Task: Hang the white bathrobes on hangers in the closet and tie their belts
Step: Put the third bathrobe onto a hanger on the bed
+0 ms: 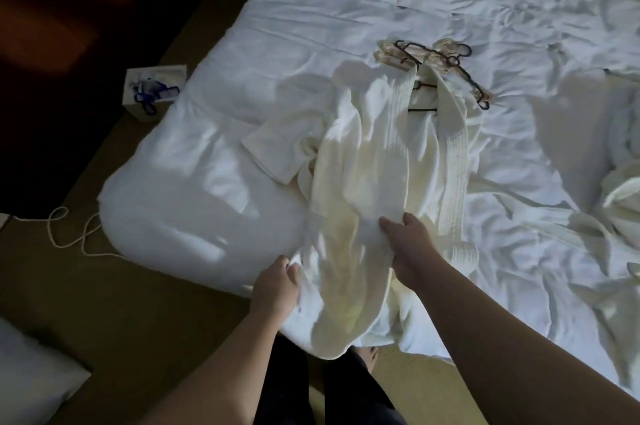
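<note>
Both my hands are on the bathrobe (360,161), which is spread on the bed (214,134). Left hand (277,286) pinches its near-left edge; right hand (408,248) grips a fold just right of that. Soft, limp, bulky cloth, so I'd hold it at collar or shoulders. Long axis runs straight away from my hands, collar end far, by the hangers (446,61).
</note>
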Motion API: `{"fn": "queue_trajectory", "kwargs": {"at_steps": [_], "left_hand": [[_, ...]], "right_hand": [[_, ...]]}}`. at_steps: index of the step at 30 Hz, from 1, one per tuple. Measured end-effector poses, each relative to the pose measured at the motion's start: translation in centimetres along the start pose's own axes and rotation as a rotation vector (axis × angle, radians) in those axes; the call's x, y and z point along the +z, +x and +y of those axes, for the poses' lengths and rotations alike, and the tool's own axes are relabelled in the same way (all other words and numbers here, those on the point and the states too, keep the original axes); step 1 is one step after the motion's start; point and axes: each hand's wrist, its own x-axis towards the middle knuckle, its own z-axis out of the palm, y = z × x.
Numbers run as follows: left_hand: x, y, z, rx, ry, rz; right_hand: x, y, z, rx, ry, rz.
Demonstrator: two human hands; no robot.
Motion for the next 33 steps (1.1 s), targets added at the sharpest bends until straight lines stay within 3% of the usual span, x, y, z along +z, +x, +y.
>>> {"fn": "queue_trajectory", "kwargs": {"at_steps": [5, 7, 8, 10, 12, 14, 17, 19, 21, 23, 26, 27, 30, 32, 33], "left_hand": [[-1.3, -5.9, -2.7, 0.170, -0.165, 0.354], [-1.7, -7.6, -5.0, 0.138, -0.184, 0.460], [-1.7, -7.7, -6.6, 0.017, -0.191, 0.412], [-1.5, -7.2, -10.0, -0.307, -0.142, 0.143], [-1.9, -6.8, -11.9, -0.460, -0.018, -0.119], [-1.9, -5.8, -11.1, -0.398, 0.111, -0.102], [-1.9, -5.2, -4.7, -0.111, 0.048, 0.084], [-0.8, -5.7, 0.7, 0.091, -0.061, 0.054], [0.8, -6.6, 5.9, 0.247, -0.028, -0.088], [2.9, -7.6, 10.7, 0.369, 0.011, -0.235], [6.4, -8.3, 16.4, 0.379, -0.122, -0.340], [7.5, -8.5, 17.7, 0.354, -0.164, -0.356], [9.9, -9.2, 20.7, 0.233, -0.188, -0.328], [10.3, -9.5, 22.3, 0.166, -0.149, -0.260], [10.0, -9.7, 23.2, 0.135, -0.149, -0.240]], "right_hand": [[-1.1, 0.4, -0.8, -0.080, 0.082, 0.046], [-1.3, 0.5, -0.8, -0.115, 0.036, 0.076], [-1.4, 0.6, -0.6, -0.138, -0.024, 0.099], [-1.7, 0.6, -0.2, -0.160, -0.186, 0.097], [-2.2, 0.6, 0.5, -0.120, -0.372, 0.032], [-3.5, 0.6, 1.0, -0.100, -0.517, 0.024], [-6.4, 0.2, 1.3, -0.307, -0.643, 0.282], [-9.1, -0.5, 1.7, -0.442, -0.610, 0.495], [-12.7, -0.3, 3.1, -0.365, -0.583, 0.604], [-16.0, -0.2, 4.7, -0.151, -0.665, 0.516], [-17.9, -0.9, 7.5, 0.132, -0.619, 0.084], [-17.9, -1.1, 8.6, 0.161, -0.639, 0.013], [-17.5, -1.5, 10.0, 0.091, -0.915, 0.017], [-16.7, -2.8, 9.7, -0.090, -1.120, 0.097], [-16.1, -3.8, 9.7, -0.198, -1.078, 0.171]]}}
